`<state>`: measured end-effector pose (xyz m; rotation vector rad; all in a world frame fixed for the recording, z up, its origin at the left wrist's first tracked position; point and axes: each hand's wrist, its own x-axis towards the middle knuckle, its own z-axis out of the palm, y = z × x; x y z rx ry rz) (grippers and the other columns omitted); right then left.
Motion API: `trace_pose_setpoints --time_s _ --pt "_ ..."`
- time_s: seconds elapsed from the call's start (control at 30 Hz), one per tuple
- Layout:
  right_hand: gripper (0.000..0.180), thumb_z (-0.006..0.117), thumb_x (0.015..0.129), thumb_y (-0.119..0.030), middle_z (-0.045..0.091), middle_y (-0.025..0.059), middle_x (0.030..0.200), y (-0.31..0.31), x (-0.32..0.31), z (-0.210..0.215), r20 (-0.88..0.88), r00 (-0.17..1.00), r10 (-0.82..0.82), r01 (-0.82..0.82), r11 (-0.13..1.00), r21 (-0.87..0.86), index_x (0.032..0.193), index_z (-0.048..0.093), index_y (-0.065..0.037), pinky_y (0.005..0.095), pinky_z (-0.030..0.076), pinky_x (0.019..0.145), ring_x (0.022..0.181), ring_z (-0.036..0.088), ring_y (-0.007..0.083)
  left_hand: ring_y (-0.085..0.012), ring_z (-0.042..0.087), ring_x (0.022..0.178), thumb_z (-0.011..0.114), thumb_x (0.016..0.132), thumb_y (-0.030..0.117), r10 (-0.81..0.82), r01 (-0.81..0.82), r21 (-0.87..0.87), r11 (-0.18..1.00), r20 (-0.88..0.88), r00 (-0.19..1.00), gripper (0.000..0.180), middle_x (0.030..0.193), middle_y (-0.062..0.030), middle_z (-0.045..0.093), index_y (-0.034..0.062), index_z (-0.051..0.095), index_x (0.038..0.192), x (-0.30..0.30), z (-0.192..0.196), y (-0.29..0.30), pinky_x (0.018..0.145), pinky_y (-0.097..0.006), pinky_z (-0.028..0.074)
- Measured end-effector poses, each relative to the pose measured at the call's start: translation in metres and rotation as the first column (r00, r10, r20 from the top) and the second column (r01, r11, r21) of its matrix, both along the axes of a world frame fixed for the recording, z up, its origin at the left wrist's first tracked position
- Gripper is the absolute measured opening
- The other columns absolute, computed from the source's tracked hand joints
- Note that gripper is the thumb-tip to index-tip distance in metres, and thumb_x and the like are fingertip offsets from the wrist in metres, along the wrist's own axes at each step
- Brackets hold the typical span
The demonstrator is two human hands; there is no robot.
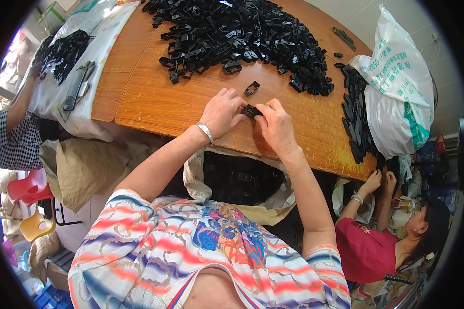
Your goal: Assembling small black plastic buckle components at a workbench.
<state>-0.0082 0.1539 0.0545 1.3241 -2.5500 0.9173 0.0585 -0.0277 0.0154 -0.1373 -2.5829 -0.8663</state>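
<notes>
Nearest: wearer's multicol. striped shirt, printed figure on chest. Just beyond, under near edge: open sack, light-col. folded rim, dark pcs inside, too dim to ID. L of it: brown sack, creased.

Counter: wood-grain top, finish worn toward R side. 2 forearms extend over near edge. L hand, silver-col. bracelet at wrist: grasping, fingertips on L end of 1 small blk part. R hand: grasping, thumb + fingers on R end of same part. Part loc.: between the 2 hands, over counter, fairly near its front edge; detail partly hidden by fingers.

R side: co-worker in dark-red top, 2 hands at counter's near R corner. Ahead of them, long blk pcs strewn along R edge; white bag w/ green print adj.

L side: 2nd co-worker, checked garment, arm extended to blk bundle on white sheeting; dark flat item near.

Beyond hands: 1 loose blk frame w/ opening, on counter, apart from held part. Farther: large heap of sim. blk pcs, spread wide. Far R: slim dark item near counter's edge.
</notes>
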Motion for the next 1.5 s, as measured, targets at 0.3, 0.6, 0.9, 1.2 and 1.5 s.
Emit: trace_pose_setpoints --time_s 0.3,0.6,0.9,1.2,1.5 --pt "0.021 0.069 0.080 -0.001 0.056 0.0147 0.096 0.001 -0.011 -0.001 0.021 0.994 0.105 -0.107 0.987 0.121 0.102 0.066 -0.003 0.0434 0.053 0.069 0.082 0.063 0.0351 -0.0300 0.054 0.097 0.075 0.077 0.012 -0.008 0.008 0.011 1.000 -0.006 1.000 0.020 0.097 -0.0092 0.059 0.0058 0.068 0.095 -0.002 0.000 0.000 0.087 -0.038 0.047" --pt "0.032 0.068 0.080 -0.009 0.058 0.0139 0.096 -0.002 0.010 -0.018 -0.226 0.974 0.009 0.014 0.995 0.104 0.111 0.063 -0.002 0.0423 0.052 0.074 0.094 0.059 0.0330 -0.0296 0.056 0.099 0.075 0.076 0.021 -0.035 0.036 -0.038 0.999 0.031 0.999 0.021 0.094 -0.0082 0.060 0.0103 0.070 0.094 -0.004 0.001 -0.002 0.085 -0.039 0.049" --pt "0.026 0.075 0.080 -0.021 0.062 0.0135 0.094 0.053 0.064 0.010 0.301 0.945 0.126 -0.202 0.951 0.235 0.102 0.069 -0.008 0.0430 0.053 0.072 0.083 0.064 0.0358 -0.0292 0.057 0.104 0.062 0.082 0.001 -0.225 0.212 -0.257 0.943 -0.023 0.974 0.039 0.111 -0.0115 0.056 0.0124 0.062 0.119 -0.039 0.029 -0.038 0.085 -0.039 0.052" --pt "0.031 0.071 0.084 -0.007 0.061 0.0134 0.105 0.036 -0.102 -0.009 -0.229 0.892 -0.390 0.424 0.897 0.123 0.114 0.067 -0.007 0.0431 0.054 0.077 0.091 0.065 0.0359 -0.0280 0.054 0.101 0.066 0.080 0.006 -0.321 0.265 -0.511 0.818 -0.023 0.947 0.021 0.103 -0.0105 0.055 0.0073 0.063 0.100 -0.073 0.026 -0.031 0.084 -0.036 0.051" --pt "0.026 0.072 0.083 -0.012 0.070 0.0178 0.100 0.027 -0.092 -0.019 0.216 0.933 -0.289 0.267 0.956 0.126 0.109 0.070 -0.006 0.0425 0.053 0.083 0.097 0.066 0.0356 -0.0299 0.056 0.099 0.077 0.073 0.012 -0.244 0.245 -0.158 0.957 0.023 0.969 0.030 0.098 -0.0095 0.057 0.0069 0.064 0.100 -0.026 0.014 -0.005 0.084 -0.039 0.050"
